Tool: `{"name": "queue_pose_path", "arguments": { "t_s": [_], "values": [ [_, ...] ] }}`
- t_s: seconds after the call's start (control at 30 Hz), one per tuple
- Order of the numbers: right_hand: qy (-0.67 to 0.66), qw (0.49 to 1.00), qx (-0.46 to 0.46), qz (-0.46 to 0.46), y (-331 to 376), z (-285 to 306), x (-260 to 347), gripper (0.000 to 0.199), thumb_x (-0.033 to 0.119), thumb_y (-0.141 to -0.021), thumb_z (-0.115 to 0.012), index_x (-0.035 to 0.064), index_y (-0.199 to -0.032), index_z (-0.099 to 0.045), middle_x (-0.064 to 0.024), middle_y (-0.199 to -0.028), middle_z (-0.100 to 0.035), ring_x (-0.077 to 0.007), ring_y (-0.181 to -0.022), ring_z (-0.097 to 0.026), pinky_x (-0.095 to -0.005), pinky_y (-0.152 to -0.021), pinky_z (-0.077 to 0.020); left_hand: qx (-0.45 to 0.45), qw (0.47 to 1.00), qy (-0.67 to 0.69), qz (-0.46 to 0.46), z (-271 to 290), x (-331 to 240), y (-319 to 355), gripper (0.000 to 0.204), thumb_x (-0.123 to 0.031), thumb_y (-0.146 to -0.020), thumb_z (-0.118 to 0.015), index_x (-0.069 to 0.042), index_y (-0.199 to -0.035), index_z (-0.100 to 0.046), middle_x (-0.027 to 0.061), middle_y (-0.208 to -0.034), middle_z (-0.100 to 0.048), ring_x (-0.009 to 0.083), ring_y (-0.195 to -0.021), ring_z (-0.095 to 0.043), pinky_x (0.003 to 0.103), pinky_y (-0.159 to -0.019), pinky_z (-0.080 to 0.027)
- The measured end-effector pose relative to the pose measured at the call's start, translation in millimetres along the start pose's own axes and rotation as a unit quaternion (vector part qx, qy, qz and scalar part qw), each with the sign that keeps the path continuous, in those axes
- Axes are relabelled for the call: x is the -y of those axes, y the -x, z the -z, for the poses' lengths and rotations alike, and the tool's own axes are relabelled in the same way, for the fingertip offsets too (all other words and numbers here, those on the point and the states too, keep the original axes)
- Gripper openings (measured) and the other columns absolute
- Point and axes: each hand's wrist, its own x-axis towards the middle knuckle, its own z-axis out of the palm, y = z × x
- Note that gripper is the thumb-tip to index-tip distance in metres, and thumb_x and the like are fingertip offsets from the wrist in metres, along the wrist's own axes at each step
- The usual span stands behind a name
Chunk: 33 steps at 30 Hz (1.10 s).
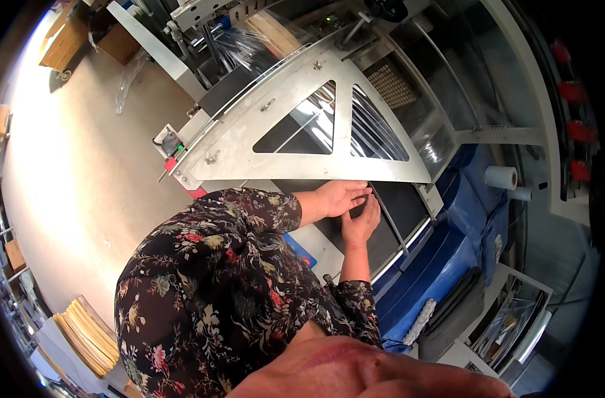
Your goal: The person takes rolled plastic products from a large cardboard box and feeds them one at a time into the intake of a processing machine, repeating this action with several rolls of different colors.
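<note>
Both of my hands meet at the near edge of a pale metal plate (302, 167) with two rounded triangular windows. My left hand (339, 198) reaches in from the left, its fingers bent together just under that edge. Close beside it, my right hand (362, 224) points upward with curled fingers, its thumb toward the left hand. Whatever lies between the fingertips is too small or hidden to name. Below them is a dark flat bed (395, 205), crossed by a thin metal bar (390, 222). Shiny clear plastic film (374, 129) shows through the right window.
Right of the machine hangs a blue cover (442, 252), with a white roll (501, 178) beyond it. A clear-panelled hood (495, 66) rises at the upper right. Cardboard boxes (120, 43) stand far left. Yellowish stacked sheets (86, 337) lie at the lower left.
</note>
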Motion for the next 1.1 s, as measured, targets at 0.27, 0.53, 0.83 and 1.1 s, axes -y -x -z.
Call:
{"name": "queue_pose_path", "arguments": {
  "t_s": [0.27, 0.53, 0.83, 1.1],
  "values": [
    [-0.016, 1.000, 0.003, -0.025, 37, 18, 23, 0.071, 0.031, -0.071, -0.074, 0.0003, -0.130, -0.047, -0.0167, -0.135, -0.049, -0.0359, -0.129, -0.041, -0.0527, -0.109, -0.0240, -0.047, 0.997, -0.009, 0.065, 3, 10, 18, 0.055, -0.009, -0.090, -0.061, -0.012, -0.139, -0.036, 0.0093, -0.138, -0.048, 0.0270, -0.109, -0.057, 0.038, -0.086, -0.047],
    [-0.014, 0.966, -0.164, -0.201, 88, 47, -7, 0.066, 0.033, -0.072, -0.074, 0.0056, -0.127, -0.052, -0.0130, -0.131, -0.052, -0.0331, -0.126, -0.043, -0.0513, -0.109, -0.0256, 0.128, 0.964, -0.153, 0.174, 1, -2, 14, 0.035, -0.010, -0.089, -0.061, -0.011, -0.123, -0.056, 0.0123, -0.138, -0.049, 0.0292, -0.114, -0.054, 0.037, -0.093, -0.047],
    [-0.007, 0.651, -0.292, -0.700, 279, -2, 27, 0.055, 0.033, -0.078, -0.069, 0.0035, -0.122, -0.056, -0.0185, -0.125, -0.055, -0.0350, -0.122, -0.047, -0.0410, -0.105, -0.0358, 0.097, 0.828, -0.335, 0.440, -29, -39, 84, 0.051, -0.015, -0.090, -0.061, -0.009, -0.137, -0.043, 0.0140, -0.143, -0.044, 0.0263, -0.119, -0.054, 0.036, -0.097, -0.046],
    [-0.427, 0.284, -0.255, -0.820, 351, -154, -114, 0.082, 0.042, -0.076, -0.071, -0.0083, -0.134, -0.042, -0.0299, -0.134, -0.048, -0.0393, -0.124, -0.049, -0.0426, -0.103, -0.0390, 0.052, 0.736, -0.438, 0.514, -19, 68, 92, 0.054, -0.017, -0.090, -0.061, -0.011, -0.140, -0.042, 0.0122, -0.144, -0.044, 0.0253, -0.121, -0.051, 0.037, -0.102, -0.041]
  ]
}}
